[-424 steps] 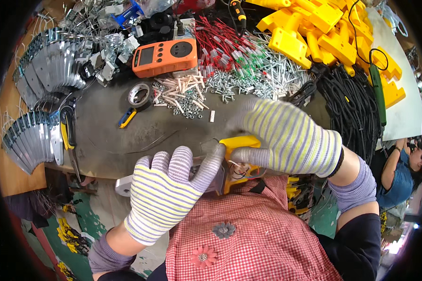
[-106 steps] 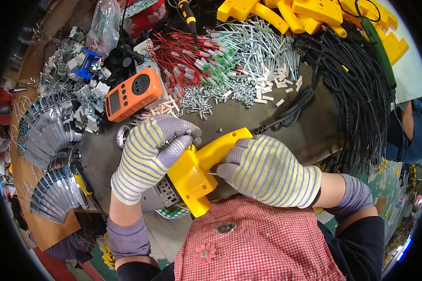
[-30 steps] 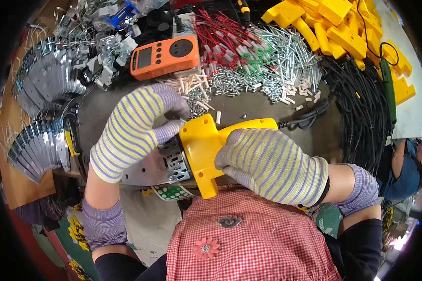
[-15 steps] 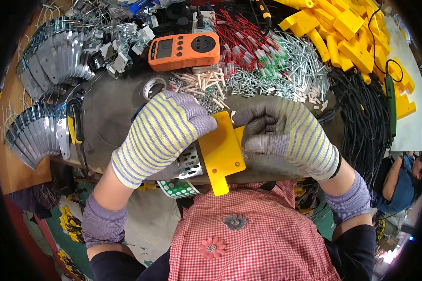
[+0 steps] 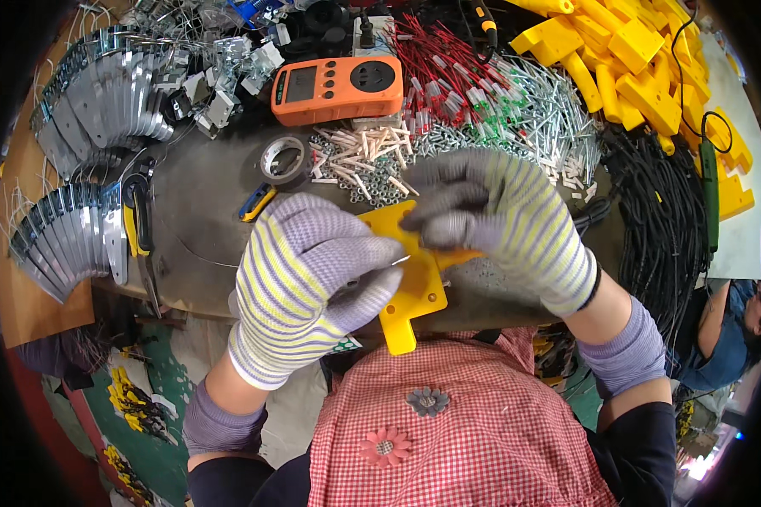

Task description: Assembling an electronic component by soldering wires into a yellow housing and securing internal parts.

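Note:
A flat yellow plastic part (image 5: 414, 297) with small holes and a narrow tab lies at the table's near edge, in front of my apron. My left hand (image 5: 317, 283), in a striped knit glove, is closed over its left side. A small thin pale sliver (image 5: 402, 260) shows at its pinched fingertips. My right hand (image 5: 511, 224), gloved alike, has its fingers bent over the part's upper right; they are somewhat blurred, and whatever is between them is hidden. Below that hand an orange-yellow piece (image 5: 458, 256) sticks out to the right.
Beyond my hands are white pegs (image 5: 364, 148), nuts, screws (image 5: 558, 110) and red wires (image 5: 414, 59). An orange meter (image 5: 336, 89), tape roll (image 5: 284, 160) and cutter knife (image 5: 257, 203) lie nearby. Metal plates (image 5: 93, 101) and pliers (image 5: 139, 220) are left; yellow housings (image 5: 643, 76) and black cables (image 5: 659, 211) right.
My left hand has come down and nearer, off the part's top edge, and now pinches a sliver. My right hand has shifted slightly left and up. The cutter knife has come into view.

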Demonstrator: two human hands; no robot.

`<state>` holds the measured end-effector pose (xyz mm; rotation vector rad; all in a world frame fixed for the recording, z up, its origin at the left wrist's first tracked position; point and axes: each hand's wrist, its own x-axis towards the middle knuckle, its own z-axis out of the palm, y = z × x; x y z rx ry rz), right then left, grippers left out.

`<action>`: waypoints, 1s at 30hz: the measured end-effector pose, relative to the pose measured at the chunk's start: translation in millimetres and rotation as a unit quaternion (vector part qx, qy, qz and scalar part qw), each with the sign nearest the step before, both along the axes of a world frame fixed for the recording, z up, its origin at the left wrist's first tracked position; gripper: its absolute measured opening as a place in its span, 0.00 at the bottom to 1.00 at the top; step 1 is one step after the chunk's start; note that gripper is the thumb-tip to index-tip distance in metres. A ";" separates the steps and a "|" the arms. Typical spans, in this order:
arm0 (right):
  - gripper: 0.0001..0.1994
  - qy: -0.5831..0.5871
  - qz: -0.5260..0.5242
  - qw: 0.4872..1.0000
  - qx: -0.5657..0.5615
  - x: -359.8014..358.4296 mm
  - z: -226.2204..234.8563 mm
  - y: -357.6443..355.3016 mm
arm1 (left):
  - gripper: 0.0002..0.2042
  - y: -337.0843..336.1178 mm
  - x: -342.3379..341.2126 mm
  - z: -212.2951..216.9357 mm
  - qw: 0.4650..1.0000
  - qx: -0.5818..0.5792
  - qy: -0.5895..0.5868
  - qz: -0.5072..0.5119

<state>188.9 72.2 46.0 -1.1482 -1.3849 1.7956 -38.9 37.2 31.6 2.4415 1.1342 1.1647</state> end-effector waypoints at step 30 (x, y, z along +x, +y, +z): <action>0.22 -0.020 0.050 0.988 0.146 -1.0 -35.2 23.4 | 0.16 -26.6 -10.4 -10.5 0.983 -0.019 0.148 -0.108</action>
